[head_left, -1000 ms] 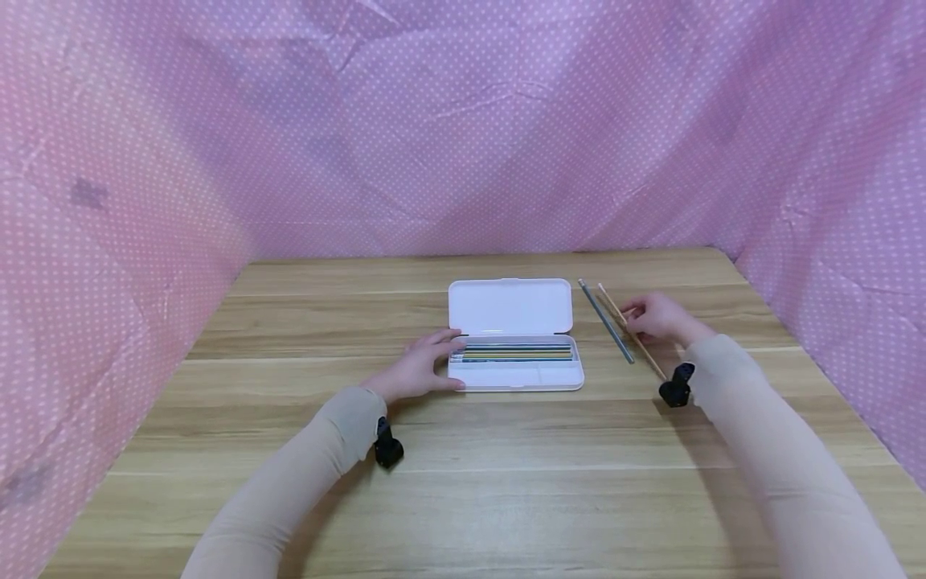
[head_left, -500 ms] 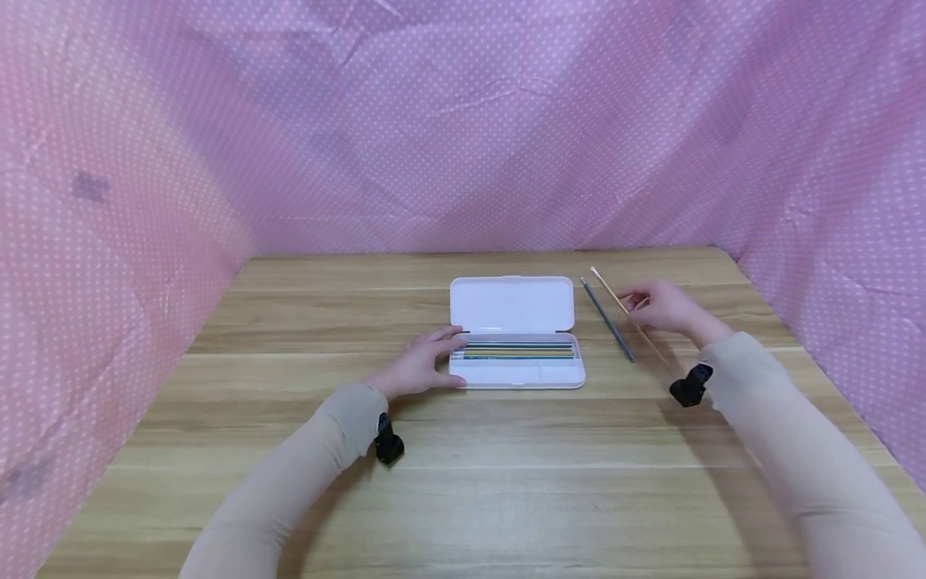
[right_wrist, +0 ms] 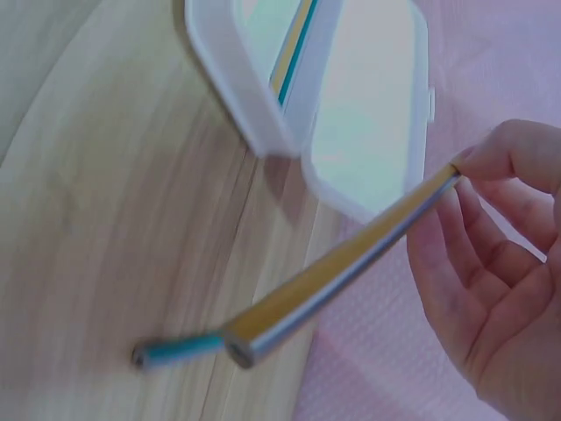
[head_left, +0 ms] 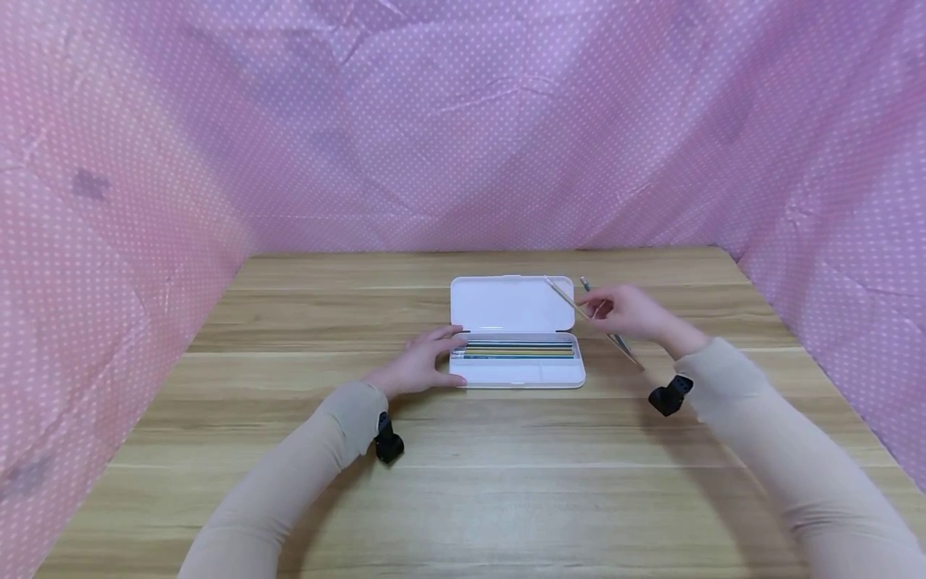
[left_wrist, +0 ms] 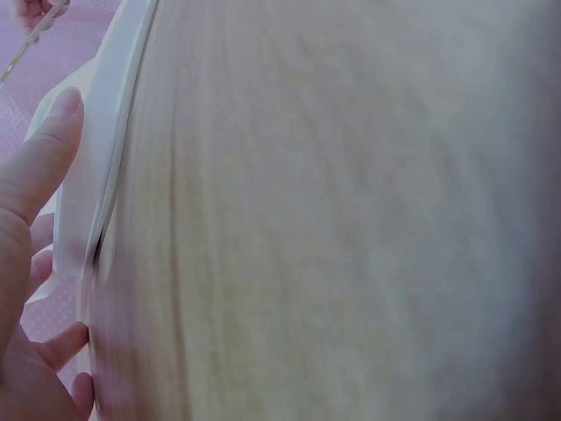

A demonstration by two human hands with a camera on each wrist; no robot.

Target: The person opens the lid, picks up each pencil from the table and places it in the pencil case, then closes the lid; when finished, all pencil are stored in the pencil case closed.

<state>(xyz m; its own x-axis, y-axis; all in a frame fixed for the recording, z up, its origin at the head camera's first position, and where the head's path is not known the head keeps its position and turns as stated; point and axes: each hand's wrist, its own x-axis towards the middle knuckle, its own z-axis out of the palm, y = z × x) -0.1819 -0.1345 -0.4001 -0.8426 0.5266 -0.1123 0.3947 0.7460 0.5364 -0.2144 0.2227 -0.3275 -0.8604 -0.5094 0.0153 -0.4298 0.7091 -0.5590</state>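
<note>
A white pencil case lies open on the table, its lid folded back. Several pencils, dark green and yellow, lie side by side in its rear compartment. My left hand holds the case's left end, thumb at the front corner and fingers over the side. Between the thumb and fingers of my right hand is a yellow pencil with silver stripes, pinched near its middle and raised at a slant. Its far end overlaps the lid in the head view. Below it a dark green pencil lies on the table, partly hidden.
The wood-grain table stretches around the case. A pink polka-dot cloth hangs behind it and along both sides. Each wrist carries a small black camera, the right one close over the tabletop.
My right hand has lifted the yellow pencil off the table and carried it left, over the green pencil and towards the lid. My left hand stays on the case.
</note>
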